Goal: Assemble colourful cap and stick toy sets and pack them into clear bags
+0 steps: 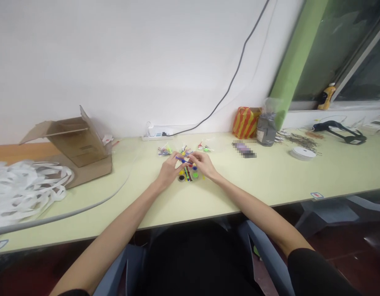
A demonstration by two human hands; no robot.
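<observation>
My left hand [169,169] is closed, with a small blue plastic piece [181,159] pinched between its fingertips. My right hand [205,165] meets it from the other side, its thumb and fingers pressed together at the piece's right end. The exact kind of this piece is too small to make out. Just below the fingers lie small coloured parts: a green round one [195,175], a dark round one [181,178] and several thin coloured sticks [187,174]. Behind the hands are small heaps of mixed coloured pieces [164,150], partly hidden by the fingers.
An open cardboard box [79,144] and white ribbon strips [26,189] occupy the left, with a grey hose [85,211] before them. A power strip [156,135] lies by the wall. Rightward stand a striped bag [245,122], a dark container [266,129] and a white spool [302,153].
</observation>
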